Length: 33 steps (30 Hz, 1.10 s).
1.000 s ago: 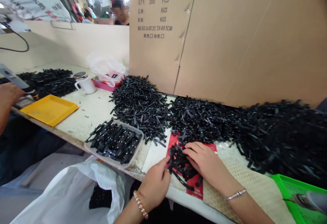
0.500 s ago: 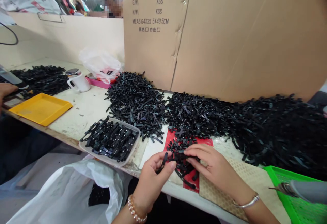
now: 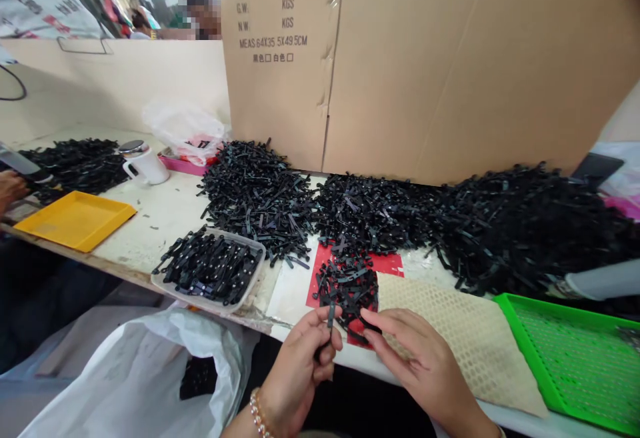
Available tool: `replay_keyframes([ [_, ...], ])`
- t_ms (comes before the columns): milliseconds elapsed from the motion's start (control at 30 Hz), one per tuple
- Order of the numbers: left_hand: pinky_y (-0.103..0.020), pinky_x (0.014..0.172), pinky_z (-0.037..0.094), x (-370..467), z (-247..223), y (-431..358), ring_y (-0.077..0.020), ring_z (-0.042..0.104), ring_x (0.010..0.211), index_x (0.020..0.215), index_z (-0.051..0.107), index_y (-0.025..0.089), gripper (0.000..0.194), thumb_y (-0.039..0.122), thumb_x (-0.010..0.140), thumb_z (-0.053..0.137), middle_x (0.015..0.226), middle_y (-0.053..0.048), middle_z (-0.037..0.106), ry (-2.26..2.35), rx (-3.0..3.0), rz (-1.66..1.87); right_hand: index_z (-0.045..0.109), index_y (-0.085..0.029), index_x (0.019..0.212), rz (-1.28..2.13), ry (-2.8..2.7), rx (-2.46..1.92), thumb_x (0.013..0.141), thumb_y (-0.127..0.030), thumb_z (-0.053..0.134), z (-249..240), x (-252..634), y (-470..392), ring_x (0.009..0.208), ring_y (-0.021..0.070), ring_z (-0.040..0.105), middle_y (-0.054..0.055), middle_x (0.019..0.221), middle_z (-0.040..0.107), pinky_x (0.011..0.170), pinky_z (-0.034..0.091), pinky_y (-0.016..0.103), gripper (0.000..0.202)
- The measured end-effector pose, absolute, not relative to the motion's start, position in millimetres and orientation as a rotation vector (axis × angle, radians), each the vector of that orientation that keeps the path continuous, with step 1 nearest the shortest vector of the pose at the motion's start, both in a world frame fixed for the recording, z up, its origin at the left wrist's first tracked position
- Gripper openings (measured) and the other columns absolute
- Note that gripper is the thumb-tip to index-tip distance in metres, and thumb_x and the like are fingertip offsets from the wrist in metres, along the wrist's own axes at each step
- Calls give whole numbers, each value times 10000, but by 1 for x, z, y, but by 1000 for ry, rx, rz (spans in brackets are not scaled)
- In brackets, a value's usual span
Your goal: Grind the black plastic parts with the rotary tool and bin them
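Note:
My left hand [image 3: 300, 371] pinches a thin black plastic strip [image 3: 330, 315] upright at the table's near edge. My right hand [image 3: 425, 368] is beside it, fingertips touching a second black piece [image 3: 363, 338] at the edge of a small heap of black parts [image 3: 347, 285] lying on a red sheet [image 3: 387, 263]. Just left stands a clear plastic tray [image 3: 253, 281] filled with black strips laid side by side. Large heaps of the same black parts [image 3: 400, 215] spread across the table behind.
A beige mesh mat [image 3: 450, 331] and a green tray [image 3: 570, 365] lie to the right. A yellow tray [image 3: 70, 219], a white mug [image 3: 145, 161] and another person's hand [image 3: 10, 188] are at left. A cardboard box [image 3: 425, 58] walls the back. A white bag [image 3: 130, 378] hangs below.
Both hands drew back from the small heap toward the table edge. My left hand lifted one black strip clear; my right hand left the pile with another piece at its fingertips.

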<state>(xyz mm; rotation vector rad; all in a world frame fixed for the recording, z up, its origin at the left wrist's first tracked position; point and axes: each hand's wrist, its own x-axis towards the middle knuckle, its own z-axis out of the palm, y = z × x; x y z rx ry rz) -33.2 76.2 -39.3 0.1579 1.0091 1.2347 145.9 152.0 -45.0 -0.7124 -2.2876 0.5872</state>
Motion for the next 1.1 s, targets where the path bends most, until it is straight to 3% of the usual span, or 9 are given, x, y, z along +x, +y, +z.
replay_keyframes([
  [167,-165,442,162,-24,-31,78,-49,312,536,1061,597,76,406,245,698,667,729,-32,580,1028,194,1205,605,-226,1150,466,-2162,-824,926,-208,557,-43,159,151,906,210,622,65,1010,655,802,520,345,230],
  [533,-174,437,258,-6,-34,77,-59,369,520,1043,544,143,409,350,719,686,701,7,578,1097,347,1196,564,-222,1219,503,-2335,-678,946,-134,467,-42,163,132,784,194,614,74,895,653,691,509,337,303],
  [833,-168,431,263,-3,-34,79,-45,312,476,792,536,167,159,318,810,582,602,56,462,1095,542,1116,537,-207,1231,485,-2404,-619,950,-122,468,-45,169,135,794,197,592,74,917,649,681,472,336,302],
  [1100,-190,423,208,2,-39,83,-40,292,459,741,582,145,328,464,744,659,662,13,553,1138,459,1140,558,-184,1217,355,-2459,-658,973,-153,415,-51,167,132,756,196,600,76,886,646,649,478,318,285],
])
